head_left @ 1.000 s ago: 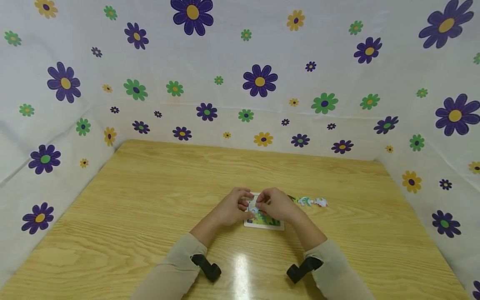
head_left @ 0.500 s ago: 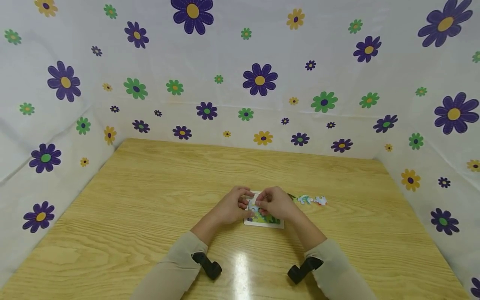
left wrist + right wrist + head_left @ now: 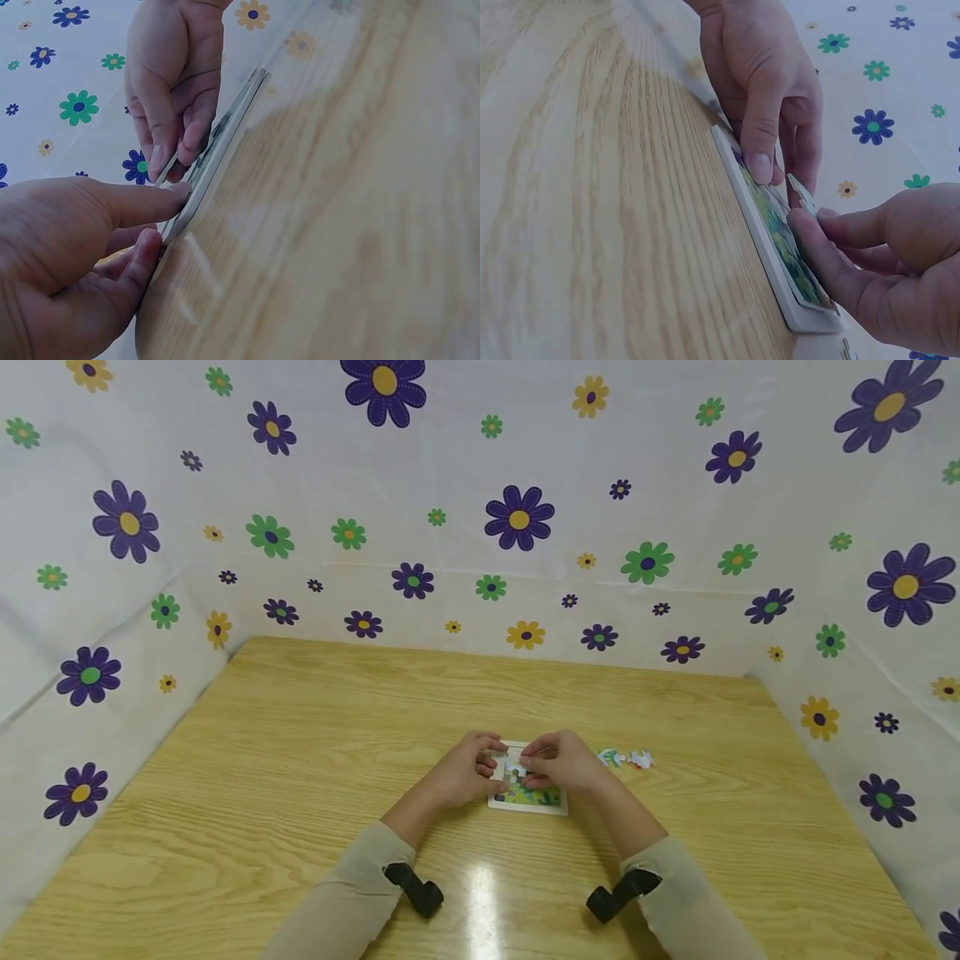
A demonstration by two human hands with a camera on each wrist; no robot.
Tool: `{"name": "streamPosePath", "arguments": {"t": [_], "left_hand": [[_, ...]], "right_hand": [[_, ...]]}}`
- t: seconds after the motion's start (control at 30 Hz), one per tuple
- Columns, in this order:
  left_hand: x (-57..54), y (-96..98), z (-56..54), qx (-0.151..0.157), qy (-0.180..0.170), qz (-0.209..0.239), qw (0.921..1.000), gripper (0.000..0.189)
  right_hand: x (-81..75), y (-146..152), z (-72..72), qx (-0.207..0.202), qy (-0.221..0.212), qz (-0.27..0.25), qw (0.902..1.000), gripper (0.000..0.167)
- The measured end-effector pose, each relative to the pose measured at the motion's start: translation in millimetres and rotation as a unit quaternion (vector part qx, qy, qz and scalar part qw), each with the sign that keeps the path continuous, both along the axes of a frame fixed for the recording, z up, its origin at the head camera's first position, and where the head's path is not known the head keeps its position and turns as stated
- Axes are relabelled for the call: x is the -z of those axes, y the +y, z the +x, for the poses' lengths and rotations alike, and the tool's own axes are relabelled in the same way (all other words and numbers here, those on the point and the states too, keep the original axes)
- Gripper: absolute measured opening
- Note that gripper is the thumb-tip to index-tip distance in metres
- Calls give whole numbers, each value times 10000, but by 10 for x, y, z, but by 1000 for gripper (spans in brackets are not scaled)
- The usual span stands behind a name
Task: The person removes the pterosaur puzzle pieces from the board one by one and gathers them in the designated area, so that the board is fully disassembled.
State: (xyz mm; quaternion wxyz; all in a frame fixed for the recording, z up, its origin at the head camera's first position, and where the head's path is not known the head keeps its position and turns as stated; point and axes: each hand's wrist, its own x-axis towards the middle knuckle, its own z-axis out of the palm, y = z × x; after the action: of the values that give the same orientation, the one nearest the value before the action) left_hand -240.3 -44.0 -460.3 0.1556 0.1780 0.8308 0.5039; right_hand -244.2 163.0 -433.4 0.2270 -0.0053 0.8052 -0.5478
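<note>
A small jigsaw board (image 3: 527, 809) with a pale rim lies on the table between both hands, its lower part filled with a green and yellow picture. My left hand (image 3: 467, 773) holds the board at its left side, thumb over the picture and fingers curled at the rim. Over the picture, my right hand (image 3: 567, 768) pinches a thin jigsaw piece (image 3: 801, 193) between thumb and fingertips. In the right wrist view the piece stands tilted above the board, close to the left thumb. The right hand hides part of the board's right side.
Two loose jigsaw pieces, one white and green (image 3: 611, 758) and one white with red (image 3: 642, 760), lie right of the right hand. The wood-grain table (image 3: 337, 718) is bordered by a white flowered cloth (image 3: 442, 552) at the back and sides.
The right hand has shifted slightly right over the board, showing more of the picture's middle. It now covers the green bit seen beside it earlier. The left hand stays put.
</note>
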Motion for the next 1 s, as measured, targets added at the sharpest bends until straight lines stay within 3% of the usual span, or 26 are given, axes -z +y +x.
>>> {"name": "streamPosePath", "arguments": {"t": [0.43,0.63,1.0], "left_hand": [[-4,10,-9,-109,-29,-44,9999,51],[12,18,-5,-68,-37,-20,10000,51],[14,7,-3,-94,-18,-86,9999,51]], "right_hand": [[44,403,164,211,484,-271,9982,27],[46,574,242,620,675,58,9958,26],[65,682,321,784,731,46,9942,26]]}}
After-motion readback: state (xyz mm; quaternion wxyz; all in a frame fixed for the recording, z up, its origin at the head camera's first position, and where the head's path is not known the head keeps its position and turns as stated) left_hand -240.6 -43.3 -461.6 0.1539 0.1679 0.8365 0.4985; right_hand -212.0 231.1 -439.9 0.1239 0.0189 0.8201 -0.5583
